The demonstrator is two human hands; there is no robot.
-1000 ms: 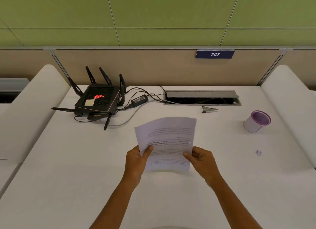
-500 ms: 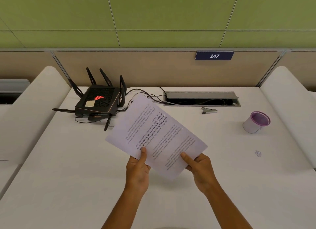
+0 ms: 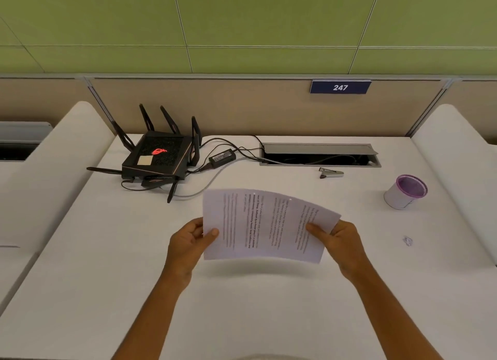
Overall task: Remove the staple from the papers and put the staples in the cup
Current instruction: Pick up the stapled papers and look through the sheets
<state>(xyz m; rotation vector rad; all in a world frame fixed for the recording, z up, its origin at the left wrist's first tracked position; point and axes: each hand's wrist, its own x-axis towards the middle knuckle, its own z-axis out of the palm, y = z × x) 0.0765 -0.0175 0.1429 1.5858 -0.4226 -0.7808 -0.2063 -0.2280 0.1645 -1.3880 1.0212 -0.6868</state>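
I hold the printed papers [image 3: 265, 225] above the middle of the white desk, turned sideways so the text lines run vertically. My left hand [image 3: 188, 241] pinches the left edge and my right hand [image 3: 340, 241] pinches the right edge. The sheets bow upward slightly. No staple is visible on them at this size. A white cup [image 3: 404, 191] with a purple rim stands at the right of the desk, tilted toward me. A small metal staple remover [image 3: 330, 172] lies behind the papers, near the cable slot.
A black router [image 3: 158, 158] with antennas, its power brick [image 3: 222, 157] and cables occupy the back left. An open cable slot [image 3: 320, 155] runs along the back. A small crumpled scrap [image 3: 408, 241] lies at the right. White dividers flank the desk.
The papers rotated from a diagonal tilt to a sideways, level hold. My hands moved apart to the two short edges.
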